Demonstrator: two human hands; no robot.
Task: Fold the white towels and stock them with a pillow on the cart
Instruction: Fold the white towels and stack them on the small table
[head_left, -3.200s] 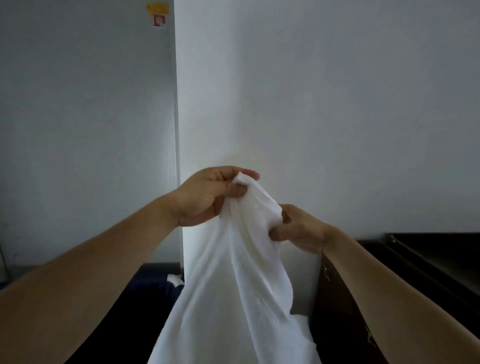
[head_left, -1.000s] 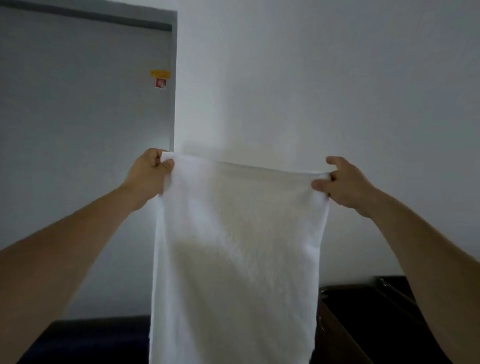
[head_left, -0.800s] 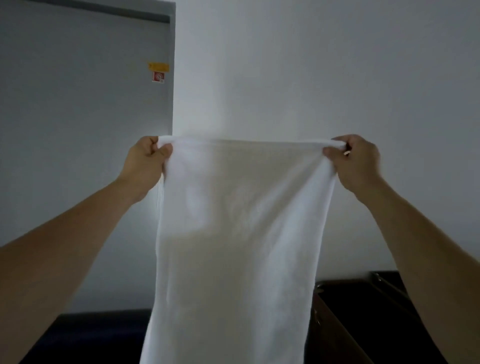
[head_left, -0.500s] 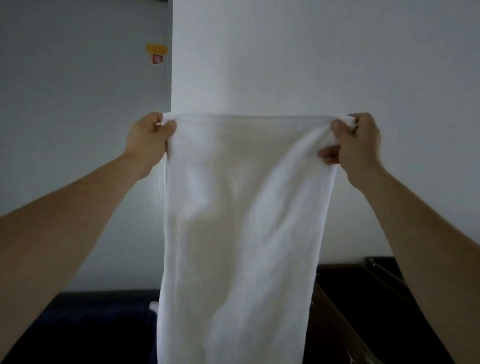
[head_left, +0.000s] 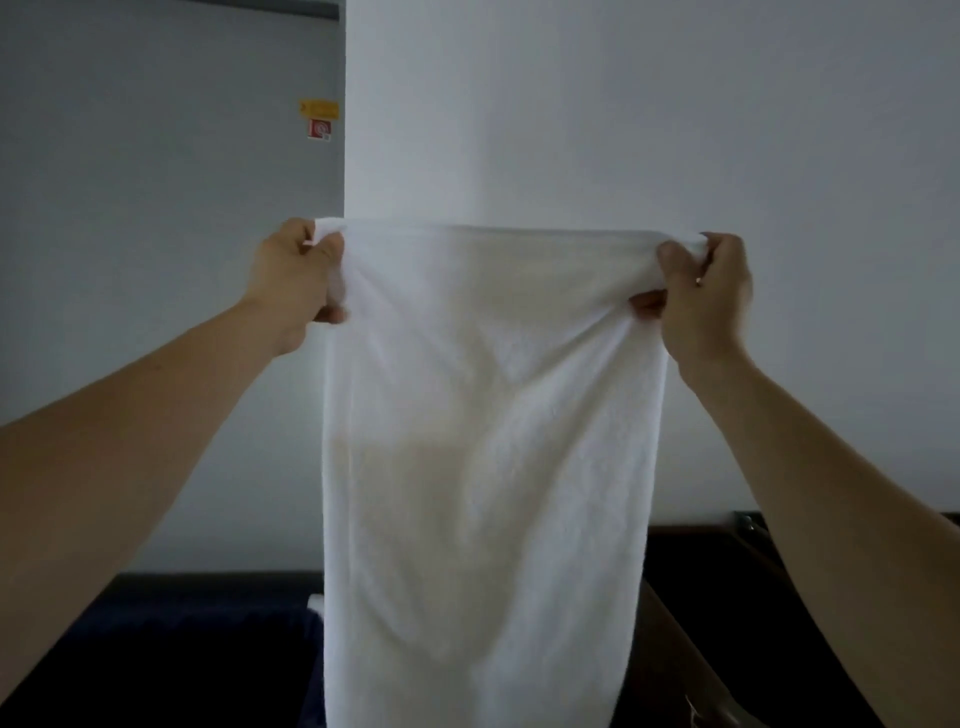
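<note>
- Since the earliest frame the hands have parted from a bunched grip at centre. The cloth is now spread flat between them, and the view has tilted up.
- Left hand (head_left: 293, 283): fingers and thumb curled round the top left corner, arm stretched forward.
- White towel (head_left: 483, 441): held up in front of the person and hanging straight down between the hands. Long axis vertical, top edge level and taut. The lower end runs out of frame, so its full length is unseen.
- Relation: one hand at each top corner, at equal height, neither nearer. Judgement: bringing the corners together would halve it along the vertical axis.
- Material: soft, limp, fine nap, faintly translucent. Tension creases fan out from the right corner.
- Right hand (head_left: 701, 296): clutches the top right corner, cloth gathered in the fist.
- Dark wooden furniture (head_left: 727, 597) at lower right. Cart and pillow not in view.
</note>
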